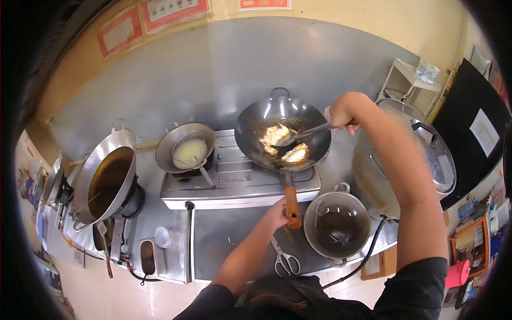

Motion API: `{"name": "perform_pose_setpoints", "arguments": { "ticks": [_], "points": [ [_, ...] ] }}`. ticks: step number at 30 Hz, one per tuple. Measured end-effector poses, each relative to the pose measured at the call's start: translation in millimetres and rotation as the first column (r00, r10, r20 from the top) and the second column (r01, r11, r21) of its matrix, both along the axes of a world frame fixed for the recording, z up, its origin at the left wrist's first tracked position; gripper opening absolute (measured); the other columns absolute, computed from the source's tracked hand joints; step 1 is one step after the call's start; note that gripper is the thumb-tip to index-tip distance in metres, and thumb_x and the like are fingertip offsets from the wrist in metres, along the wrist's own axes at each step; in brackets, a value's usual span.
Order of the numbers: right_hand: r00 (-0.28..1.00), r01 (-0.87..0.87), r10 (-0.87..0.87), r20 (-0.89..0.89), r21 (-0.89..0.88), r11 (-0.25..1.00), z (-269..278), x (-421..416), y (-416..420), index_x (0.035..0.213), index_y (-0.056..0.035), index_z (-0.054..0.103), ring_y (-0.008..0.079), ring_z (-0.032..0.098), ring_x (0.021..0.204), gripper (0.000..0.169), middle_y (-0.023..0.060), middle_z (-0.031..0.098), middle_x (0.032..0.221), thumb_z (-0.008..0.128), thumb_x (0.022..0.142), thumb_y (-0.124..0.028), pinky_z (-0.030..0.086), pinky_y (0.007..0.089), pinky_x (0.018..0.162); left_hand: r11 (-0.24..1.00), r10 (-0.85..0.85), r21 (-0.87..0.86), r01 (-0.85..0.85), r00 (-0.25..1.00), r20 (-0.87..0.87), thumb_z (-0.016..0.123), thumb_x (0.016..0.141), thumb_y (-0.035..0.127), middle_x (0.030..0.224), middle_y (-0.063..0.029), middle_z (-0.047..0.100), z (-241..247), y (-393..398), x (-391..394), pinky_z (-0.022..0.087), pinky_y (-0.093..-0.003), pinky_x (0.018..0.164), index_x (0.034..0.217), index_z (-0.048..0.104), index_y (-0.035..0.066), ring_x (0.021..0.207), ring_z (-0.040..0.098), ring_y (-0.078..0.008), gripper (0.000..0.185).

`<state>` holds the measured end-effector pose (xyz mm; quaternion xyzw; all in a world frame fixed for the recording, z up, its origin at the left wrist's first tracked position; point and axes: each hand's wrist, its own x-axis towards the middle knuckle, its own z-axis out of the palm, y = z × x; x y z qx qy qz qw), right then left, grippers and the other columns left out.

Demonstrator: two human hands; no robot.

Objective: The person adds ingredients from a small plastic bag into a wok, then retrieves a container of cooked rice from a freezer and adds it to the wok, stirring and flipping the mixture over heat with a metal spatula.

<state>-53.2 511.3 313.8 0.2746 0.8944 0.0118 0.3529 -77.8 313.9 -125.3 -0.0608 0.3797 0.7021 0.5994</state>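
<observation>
My right hand (343, 114) grips the handle of a metal ladle or turner (316, 130), its head down in a dark wok (260, 108). Against that head rests a white and browned lump of food (275, 135), perhaps fried egg. A second piece (296, 153) lies nearer the wok's front, with brown sauce around both. My left hand (277, 214) is beside and partly behind the wok's wooden handle (293, 206), at the stove's front. Its fingers are hidden, so whether it grips the handle or a knob is unclear. The wok sits on a Rinnai gas stove (232, 184).
On the left burner, a pan (162, 154) holds a strainer (205, 176) over pale liquid. Further left stands a wok of dark oil (112, 180). Scissors (285, 260) and an oil-filled pot (337, 224) lie in front; a large lidded pot (366, 168) stands right.
</observation>
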Motion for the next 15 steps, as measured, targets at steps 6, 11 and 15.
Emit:
{"name": "perform_pose_setpoints", "arguments": {
  "ticks": [6,11,15],
  "points": [
    [0.991,0.008,0.014,-0.137,0.161,0.987,54.8,36.6,-13.8,0.109,-0.0122,0.068,0.0189,0.059,0.063,0.029,0.0084,0.063,0.078,0.060,0.083,-0.023,0.050,0.0364,0.056,0.968,-0.161,0.209,0.139,0.983,0.091,0.051,0.093,0.050,0.114,-0.0146,0.059,139.0,-74.1,36.9,0.045,-0.0494,0.099,0.119,0.049,0.005,0.109,0.059,-0.0302,0.052],
    [0.999,-0.003,-0.007,0.043,0.226,0.974,33.9,22.9,-36.8,0.094,-0.0044,0.068,0.0221,0.064,0.065,0.023,0.0130,0.066,0.080,0.058,0.079,-0.018,0.052,0.0373,0.060,0.978,0.030,0.201,-0.046,0.996,0.079,0.061,0.092,0.040,0.093,-0.0071,0.058,183.5,-59.9,70.0,0.050,-0.0356,0.076,0.106,0.051,0.008,0.082,0.059,-0.0202,0.037],
    [0.992,-0.078,0.094,-0.084,0.184,0.980,3.0,21.8,-30.2,0.091,0.0029,0.068,0.0255,0.067,0.069,0.025,0.0164,0.069,0.087,0.052,0.079,-0.012,0.053,0.0395,0.064,0.986,0.051,0.152,-0.061,0.996,0.071,0.066,0.091,0.030,0.075,0.0019,0.051,180.4,-47.3,70.0,0.039,-0.0224,0.052,0.095,0.051,0.012,0.060,0.047,-0.0071,0.023]
  ]
}}
